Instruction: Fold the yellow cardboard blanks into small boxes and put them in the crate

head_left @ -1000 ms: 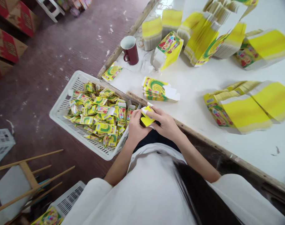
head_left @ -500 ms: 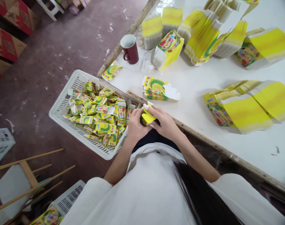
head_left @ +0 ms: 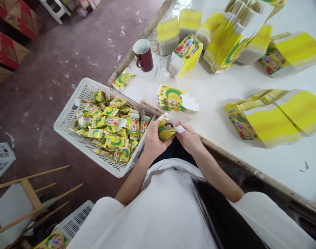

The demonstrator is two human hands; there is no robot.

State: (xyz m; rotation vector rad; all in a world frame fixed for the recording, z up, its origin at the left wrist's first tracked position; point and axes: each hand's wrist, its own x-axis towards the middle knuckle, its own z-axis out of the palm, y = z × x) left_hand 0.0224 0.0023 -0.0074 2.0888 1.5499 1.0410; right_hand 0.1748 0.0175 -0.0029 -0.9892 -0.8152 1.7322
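Observation:
Both hands meet at the table's near edge around one small yellow and green carton (head_left: pixel 166 130). My left hand (head_left: pixel 153 142) grips its left side, fingers curled round it. My right hand (head_left: pixel 189 138) pinches its white end flap on the right. The carton's green swirl face shows between the thumbs. A short stack of flat cartons (head_left: pixel 173 98) lies on the white table (head_left: pixel 225 90) just beyond the hands. To the left stands a white plastic basket (head_left: pixel 69 119) heaped with several folded cartons of the same print.
A dark red mug (head_left: pixel 143 54) stands near the table's left edge. Tall stacks of flat yellow cartons (head_left: pixel 274 116) cover the table's far and right parts. Wooden stool legs (head_left: pixel 30 193) and more white baskets (head_left: pixel 74 218) are on the floor at lower left.
The carton has been turned in my hands: its plain yellow side showed before, now the green swirl face shows with white flaps open. My right hand shifted to the flap.

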